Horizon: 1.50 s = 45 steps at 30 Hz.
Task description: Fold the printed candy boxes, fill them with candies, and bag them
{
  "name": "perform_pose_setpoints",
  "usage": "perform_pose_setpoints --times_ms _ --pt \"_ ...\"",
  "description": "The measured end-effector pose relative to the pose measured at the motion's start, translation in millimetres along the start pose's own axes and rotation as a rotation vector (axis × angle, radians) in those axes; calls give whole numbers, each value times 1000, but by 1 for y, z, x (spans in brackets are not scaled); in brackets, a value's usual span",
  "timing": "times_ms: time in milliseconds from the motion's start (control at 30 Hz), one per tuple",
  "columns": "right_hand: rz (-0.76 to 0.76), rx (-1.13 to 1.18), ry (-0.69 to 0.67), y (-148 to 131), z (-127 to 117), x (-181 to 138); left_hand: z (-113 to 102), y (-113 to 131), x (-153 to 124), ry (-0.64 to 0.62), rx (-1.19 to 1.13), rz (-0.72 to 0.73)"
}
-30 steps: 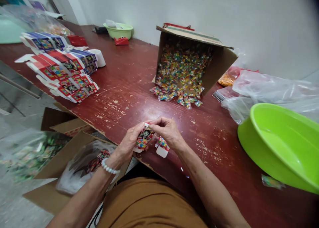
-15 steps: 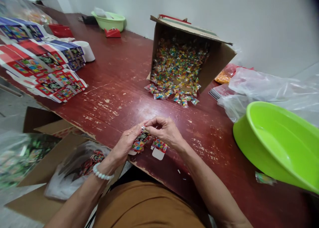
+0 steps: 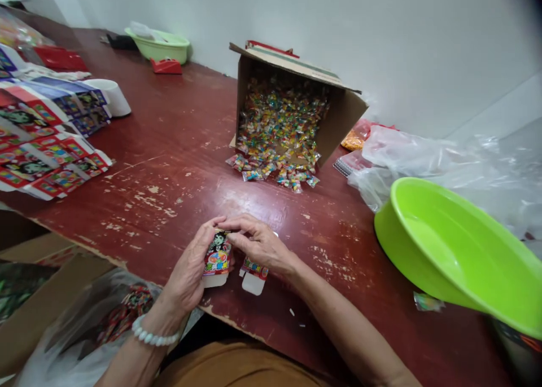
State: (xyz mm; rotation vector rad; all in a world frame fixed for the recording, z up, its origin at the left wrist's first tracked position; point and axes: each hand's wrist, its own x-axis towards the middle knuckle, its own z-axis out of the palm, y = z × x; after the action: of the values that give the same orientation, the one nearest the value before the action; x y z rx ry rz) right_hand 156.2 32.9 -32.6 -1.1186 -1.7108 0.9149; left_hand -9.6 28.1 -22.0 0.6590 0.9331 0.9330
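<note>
Clamped on one printed box (image 3: 217, 260), my left hand (image 3: 191, 263) and right hand (image 3: 256, 243) are left of the lime basin (image 3: 396, 234).

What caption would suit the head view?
Left grip and right grip on a small box; behind, an open carton of packets; at right, a green basin.

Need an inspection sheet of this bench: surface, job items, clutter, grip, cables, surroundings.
Surface: dark red table, finish worn in pale patches.
Job items: small red printed cardboard box, white near-end flap open; similar red printed carton beside it, partly hidden.
Clutter: small white scraps; bright green plastic basin; crumpled clear plastic.
Grip: left hand holds the box; right hand at its far end.
Cables: nothing seen.
Surroundings: brown cardboard carton on its side, colourful clear packets spilling out; stacked red and blue printed cartons; pale wall.
</note>
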Motion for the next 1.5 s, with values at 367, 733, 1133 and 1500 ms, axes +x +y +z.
perform_pose_setpoints --times_ms 367,733,1133,1500 --pt "339 -637 488 95 -123 29 -74 22 25 103 651 263" --pt "296 22 682 54 -92 6 -47 32 3 -152 1000 276" --pt "-191 -417 114 -44 -28 -23 6 11 -31 -538 549 -13" --pt "-316 -632 146 -46 -28 -32 5 4 -39 -601 457 -40"
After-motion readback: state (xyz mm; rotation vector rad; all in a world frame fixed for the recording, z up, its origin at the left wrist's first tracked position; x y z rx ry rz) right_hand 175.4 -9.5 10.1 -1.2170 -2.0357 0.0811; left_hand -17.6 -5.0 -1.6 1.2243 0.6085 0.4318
